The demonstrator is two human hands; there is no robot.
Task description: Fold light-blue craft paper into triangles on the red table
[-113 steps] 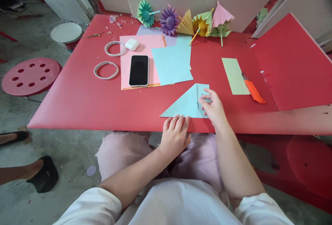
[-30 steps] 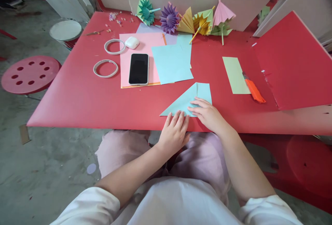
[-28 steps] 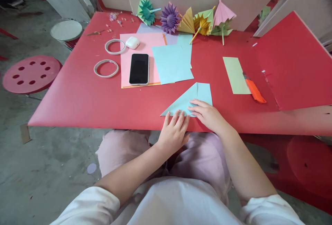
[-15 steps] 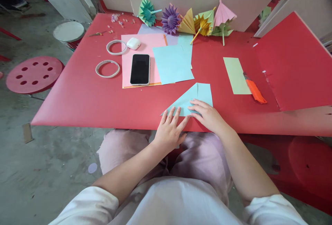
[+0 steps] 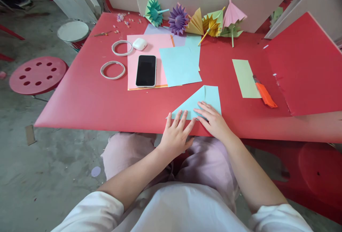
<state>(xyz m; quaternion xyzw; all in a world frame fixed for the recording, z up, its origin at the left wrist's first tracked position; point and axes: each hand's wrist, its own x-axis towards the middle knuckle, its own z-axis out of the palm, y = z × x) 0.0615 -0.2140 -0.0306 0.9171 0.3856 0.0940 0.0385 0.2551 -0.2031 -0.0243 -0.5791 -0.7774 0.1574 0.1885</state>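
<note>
A light blue sheet folded into a triangle (image 5: 200, 100) lies near the front edge of the red table (image 5: 91, 100). My left hand (image 5: 176, 132) rests flat on the triangle's lower left edge, fingers spread and stretched out. My right hand (image 5: 212, 119) lies flat on the lower middle of the triangle, fingers pointing left and pressing the paper down. Neither hand holds anything.
Behind the triangle lie a blue sheet (image 5: 179, 65), a phone (image 5: 146, 71) on pink paper (image 5: 160, 45), an earbud case (image 5: 139, 44) and two rings (image 5: 112, 70). A green strip (image 5: 245, 78) and an orange cutter (image 5: 264, 94) lie to the right. Paper umbrellas (image 5: 208, 21) line the back. A pink stool (image 5: 37, 75) stands at the left.
My right hand slid from the triangle's right flap down and left along the paper to its lower middle. My left hand's fingers spread and crept a little onto the paper's edge.
</note>
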